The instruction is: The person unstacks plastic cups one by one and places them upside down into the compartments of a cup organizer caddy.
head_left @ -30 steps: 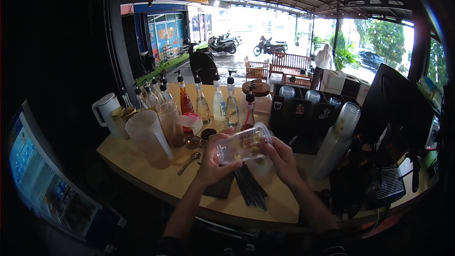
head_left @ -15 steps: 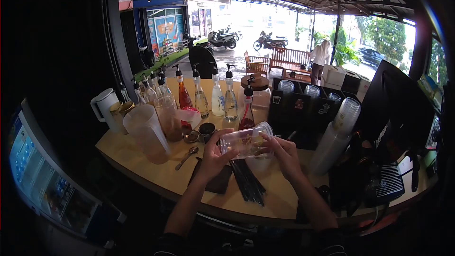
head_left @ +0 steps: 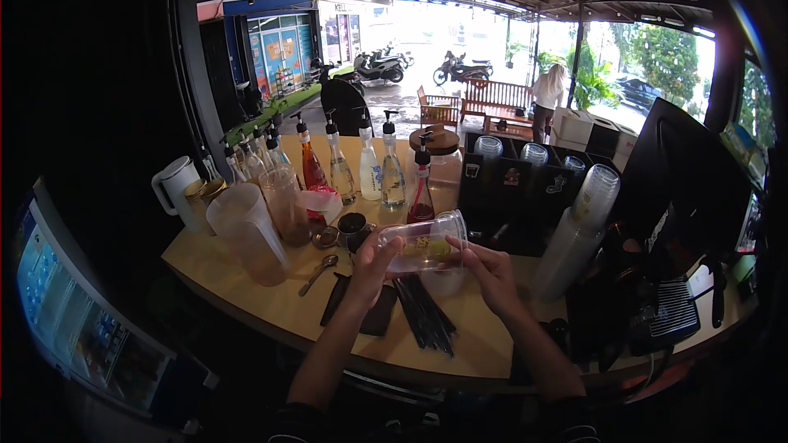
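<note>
A clear plastic cup (head_left: 419, 248) with a yellow printed design lies sideways between my hands, above the table. My left hand (head_left: 373, 269) is closed around its base end at the left. The fingers of my right hand (head_left: 490, 275) pinch the rim end, which faces right. Beneath the cup a bundle of black straws (head_left: 425, 316) rests on the table beside a dark folded cloth or pouch (head_left: 367, 310). A whitish round container (head_left: 445, 282) is partly hidden behind the cup.
Several pump bottles (head_left: 341, 168) stand at the back, with pitchers (head_left: 246, 230) at the left. A spoon (head_left: 318, 274) and metal cup (head_left: 355, 230) lie nearer. Stacked cups (head_left: 566, 250) rise at right by a black organizer (head_left: 509, 189) and a monitor (head_left: 665, 189). A person (head_left: 548, 98) stands outside.
The cup has turned slightly in my hands, and its rim now looks thinner and its wall plainer. My right fingers have shifted down at the rim. The whole view has moved slightly.
</note>
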